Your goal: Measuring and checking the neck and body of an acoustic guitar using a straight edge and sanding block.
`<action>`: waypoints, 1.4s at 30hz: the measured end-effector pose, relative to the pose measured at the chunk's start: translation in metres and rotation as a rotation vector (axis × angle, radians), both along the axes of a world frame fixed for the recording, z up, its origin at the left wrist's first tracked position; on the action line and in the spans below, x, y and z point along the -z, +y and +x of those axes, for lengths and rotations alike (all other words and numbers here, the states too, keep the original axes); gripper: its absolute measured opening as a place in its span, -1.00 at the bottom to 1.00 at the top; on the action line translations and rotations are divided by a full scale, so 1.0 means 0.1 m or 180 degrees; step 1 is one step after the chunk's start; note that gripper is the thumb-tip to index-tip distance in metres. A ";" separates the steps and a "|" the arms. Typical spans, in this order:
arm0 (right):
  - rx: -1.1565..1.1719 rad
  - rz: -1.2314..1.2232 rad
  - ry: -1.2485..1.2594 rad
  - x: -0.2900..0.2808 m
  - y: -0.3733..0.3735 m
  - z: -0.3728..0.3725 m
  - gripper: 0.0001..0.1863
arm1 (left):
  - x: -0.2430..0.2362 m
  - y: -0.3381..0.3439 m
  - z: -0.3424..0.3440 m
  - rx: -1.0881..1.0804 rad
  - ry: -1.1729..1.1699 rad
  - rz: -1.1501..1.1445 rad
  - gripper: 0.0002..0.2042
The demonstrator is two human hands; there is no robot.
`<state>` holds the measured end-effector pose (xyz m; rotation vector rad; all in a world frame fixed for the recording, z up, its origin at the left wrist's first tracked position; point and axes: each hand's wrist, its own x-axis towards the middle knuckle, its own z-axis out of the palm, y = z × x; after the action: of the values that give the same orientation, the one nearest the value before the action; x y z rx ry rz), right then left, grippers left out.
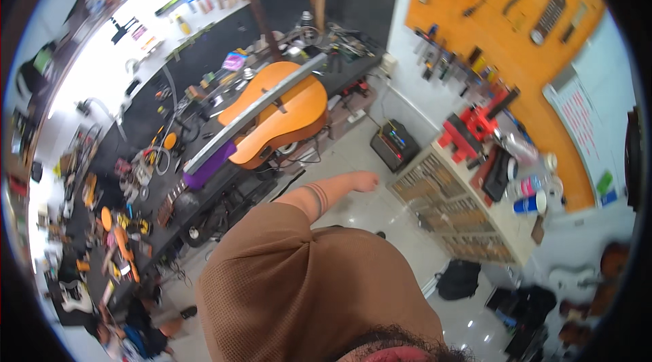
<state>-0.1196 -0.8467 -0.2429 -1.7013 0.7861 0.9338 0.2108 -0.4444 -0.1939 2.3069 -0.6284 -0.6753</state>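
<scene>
My left hand (365, 181) hangs over the pale floor, its fingers curled closed and nothing showing in them. Dark bands ring the left forearm (316, 200). My right hand is out of view. Beyond the left hand, an orange-topped acoustic guitar (299, 97) lies on the dark workbench (153, 185), its neck pointing away. A long grey metal bar (238, 122) rests diagonally across the guitar, apart from my hand. Purple cloth (210, 166) shows under the bar's near end.
A tool cabinet (448, 202) stands at right with a red vise (472, 131) and bottles on top. Near it on the floor sit a black amplifier (394, 146) and a black bag (458, 279). Tools hang on the orange wall panel (506, 15). Another person (139, 328) is at lower left.
</scene>
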 end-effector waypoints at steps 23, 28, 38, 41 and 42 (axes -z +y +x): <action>-0.4522 -0.0063 -0.0136 0.10 1.63 4.28 -0.49 | 0.26 1.30 -4.33 -0.5150 0.0737 0.0864 -0.72; -0.5677 0.0005 -0.0364 0.43 2.04 4.24 -0.49 | 0.50 0.16 -5.17 -0.5026 0.2042 0.0174 -0.71; -0.6596 -0.0278 -0.0691 -0.46 3.84 2.88 -0.45 | 0.70 -0.74 -6.75 -0.6225 0.3030 -0.1139 -0.71; -0.6769 -0.0265 -0.0577 -0.49 4.23 2.36 -0.46 | 0.72 -0.28 -7.00 -0.6222 0.3059 -0.1041 -0.72; -0.6775 -0.0096 -0.0596 -0.43 4.35 2.25 -0.46 | 0.66 -0.02 -7.03 -0.6150 0.2832 -0.0848 -0.71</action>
<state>0.1050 -0.4120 -0.1997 -2.1808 -1.6274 1.8700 -0.4918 -0.4467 -0.2600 1.1430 1.5931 -0.3847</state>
